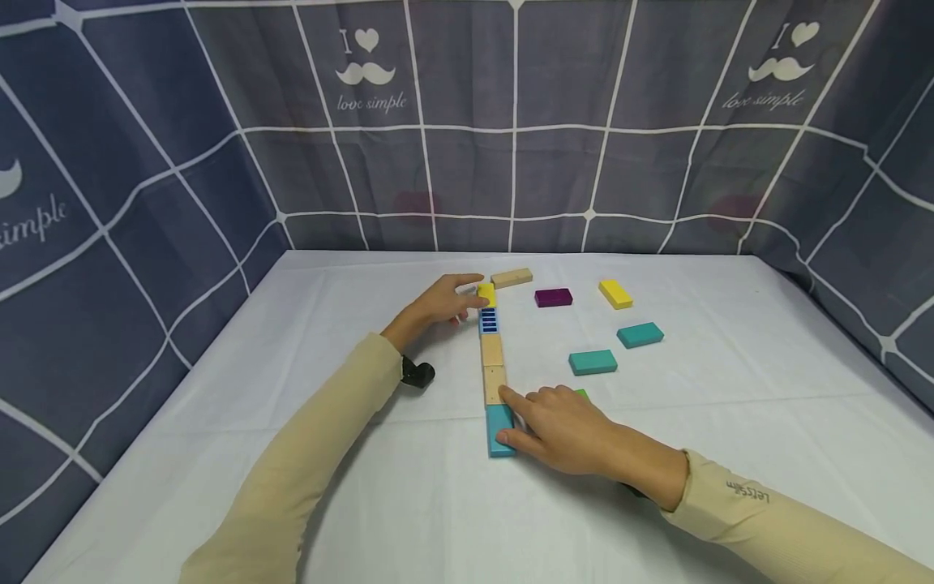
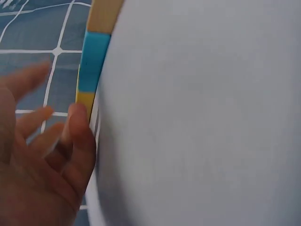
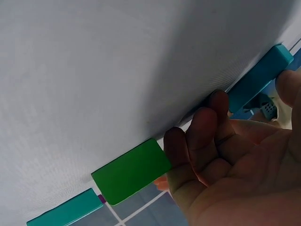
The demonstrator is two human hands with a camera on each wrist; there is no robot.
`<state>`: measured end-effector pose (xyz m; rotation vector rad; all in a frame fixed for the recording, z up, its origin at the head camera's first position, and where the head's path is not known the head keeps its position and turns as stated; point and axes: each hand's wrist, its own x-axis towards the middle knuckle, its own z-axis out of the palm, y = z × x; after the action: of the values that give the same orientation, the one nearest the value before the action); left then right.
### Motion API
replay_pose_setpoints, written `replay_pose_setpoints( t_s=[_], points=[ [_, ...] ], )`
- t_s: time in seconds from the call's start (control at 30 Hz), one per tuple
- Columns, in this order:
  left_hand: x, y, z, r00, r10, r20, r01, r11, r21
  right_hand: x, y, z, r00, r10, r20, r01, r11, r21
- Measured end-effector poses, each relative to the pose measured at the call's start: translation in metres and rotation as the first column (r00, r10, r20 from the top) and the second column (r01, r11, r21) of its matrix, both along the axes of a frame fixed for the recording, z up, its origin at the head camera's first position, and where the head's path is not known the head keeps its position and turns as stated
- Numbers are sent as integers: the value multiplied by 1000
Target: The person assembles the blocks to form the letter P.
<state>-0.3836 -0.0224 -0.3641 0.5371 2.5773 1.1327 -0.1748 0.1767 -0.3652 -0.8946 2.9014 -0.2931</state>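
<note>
A straight row of flat blocks runs away from me. Nearest is a teal block [image 1: 499,422], then two plain wooden blocks [image 1: 492,350], a blue block with dark bars [image 1: 489,321] and a yellow block [image 1: 486,294] at the far end. My left hand [image 1: 445,300] is beside the yellow block, thumb touching it and index finger stretched out past it. In the left wrist view its fingers are spread. My right hand [image 1: 565,430] lies at the near end. Its thumb touches the teal block, and its extended index finger touches the nearer wooden block. The other fingers bend loosely under the palm.
A wooden block [image 1: 512,278] lies just beyond the row. Right of it are a purple block [image 1: 553,298], a yellow block [image 1: 615,294] and two teal blocks [image 1: 593,362]. A green block [image 3: 131,172] sits by my right hand, mostly hidden in the head view. Dark gridded cloth [image 1: 467,178] hangs behind.
</note>
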Motion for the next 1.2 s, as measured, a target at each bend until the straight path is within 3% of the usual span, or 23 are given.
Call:
replay_pose_setpoints(
  t_s=[0.1,0.2,0.3,0.37,0.47,0.53,0.63,1.2],
  points=[
    [6,-8,5,995,-95,-16,94,992,-81,-1,1,0,1000,7,0,-7,1000,2],
    [13,-14,7,980,-192,-48,180,967,-178,-1,3,-1,1000,13,-9,-13,1000,4],
    [19,-13,7,959,-271,-86,237,930,-282,-1,3,-2,1000,11,-7,-11,1000,6],
    [24,-10,8,945,-313,-96,258,892,-371,-1,3,-2,1000,8,1,-8,1000,9],
    [29,-4,8,933,-351,-81,274,838,-472,0,2,-2,1000,4,11,-4,1000,13],
    [31,-2,9,931,-358,-69,276,816,-508,0,2,-1,1000,2,13,-2,1000,16],
    [32,0,10,934,-352,-65,269,809,-523,0,2,-1,1000,-1,14,0,1000,19],
    [36,-2,10,946,-322,-47,255,823,-507,1,2,-1,1000,14,10,-14,1000,4]
  ],
)
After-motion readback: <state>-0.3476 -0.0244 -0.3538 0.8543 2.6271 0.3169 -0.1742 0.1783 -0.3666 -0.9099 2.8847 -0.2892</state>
